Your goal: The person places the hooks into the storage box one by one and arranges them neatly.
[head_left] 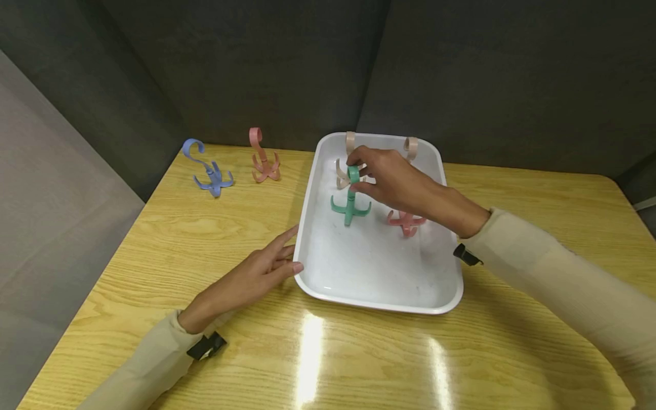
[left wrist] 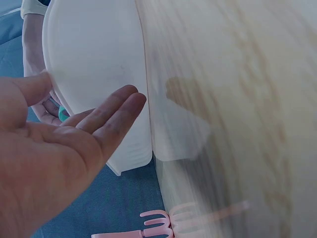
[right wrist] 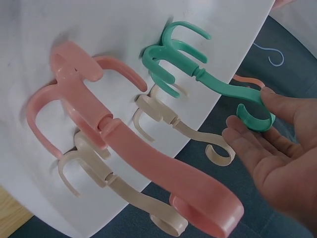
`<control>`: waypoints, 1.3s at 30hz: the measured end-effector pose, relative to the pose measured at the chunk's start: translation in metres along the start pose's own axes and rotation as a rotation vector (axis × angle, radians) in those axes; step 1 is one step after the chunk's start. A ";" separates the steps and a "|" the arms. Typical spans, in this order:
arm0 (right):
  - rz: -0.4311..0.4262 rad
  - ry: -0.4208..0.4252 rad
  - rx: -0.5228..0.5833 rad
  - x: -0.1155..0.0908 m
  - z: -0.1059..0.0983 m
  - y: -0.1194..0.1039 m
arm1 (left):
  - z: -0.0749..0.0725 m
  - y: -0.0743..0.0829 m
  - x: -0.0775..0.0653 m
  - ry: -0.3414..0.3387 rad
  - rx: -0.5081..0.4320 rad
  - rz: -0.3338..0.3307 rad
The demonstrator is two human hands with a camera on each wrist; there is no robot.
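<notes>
The green hook (head_left: 351,200) stands upright inside the white tray (head_left: 379,276), near the beige hook (head_left: 351,141) and the pink hook (head_left: 407,223). I'd best keep its stem vertical and move gently — its splayed prongs could snag those neighbours. My right grip (head_left: 393,179) is drawn nearly closed, thumb and fingers pinching the green hook's top curl. My left grip (head_left: 251,273) is loosely spread, holding nothing — thumb at the tray's left rim. Farther out, a blue hook (head_left: 215,181) sits on the surface (head_left: 179,256).

Dark fabric walls (head_left: 266,68) behind 1 wood-grain table (head_left: 379,353) suggest a booth-like workspace.
</notes>
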State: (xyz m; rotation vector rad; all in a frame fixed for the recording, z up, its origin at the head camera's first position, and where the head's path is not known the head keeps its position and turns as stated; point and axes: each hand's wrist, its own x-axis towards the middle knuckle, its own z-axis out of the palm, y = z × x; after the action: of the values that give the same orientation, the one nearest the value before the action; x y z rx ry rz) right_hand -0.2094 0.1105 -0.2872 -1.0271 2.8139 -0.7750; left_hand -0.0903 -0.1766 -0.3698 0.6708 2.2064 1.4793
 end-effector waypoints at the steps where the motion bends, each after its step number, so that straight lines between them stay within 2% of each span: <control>1: -0.001 -0.004 -0.001 0.000 0.000 -0.001 | 0.000 0.000 0.000 -0.001 -0.006 -0.001; 14: 0.006 -0.009 0.003 -0.005 0.000 0.001 | 0.000 0.002 0.000 -0.006 -0.024 -0.003; 25: 0.043 0.004 0.005 -0.018 -0.010 -0.007 | -0.002 0.002 0.000 -0.001 -0.034 -0.019; 28: 0.059 0.007 0.003 -0.023 -0.012 -0.008 | -0.003 0.001 0.000 0.007 -0.012 -0.019; 32: 0.073 0.021 0.000 -0.032 -0.014 -0.009 | -0.007 0.001 0.000 0.049 0.047 -0.020; 35: 0.072 0.040 -0.011 -0.040 -0.017 -0.008 | -0.012 0.003 0.000 0.124 0.126 -0.002; 37: 0.077 0.057 -0.022 -0.047 -0.019 -0.007 | -0.016 0.003 0.000 0.199 0.208 0.049; 39: 0.086 0.075 -0.024 -0.056 -0.022 -0.005 | -0.022 0.003 0.000 0.290 0.305 0.130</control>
State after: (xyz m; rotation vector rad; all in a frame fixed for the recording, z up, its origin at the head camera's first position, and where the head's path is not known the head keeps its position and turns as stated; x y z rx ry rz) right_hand -0.1673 0.1508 -0.2727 -0.8910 2.9155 -0.7889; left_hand -0.1025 -0.1919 -0.3586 0.7460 2.6930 1.3867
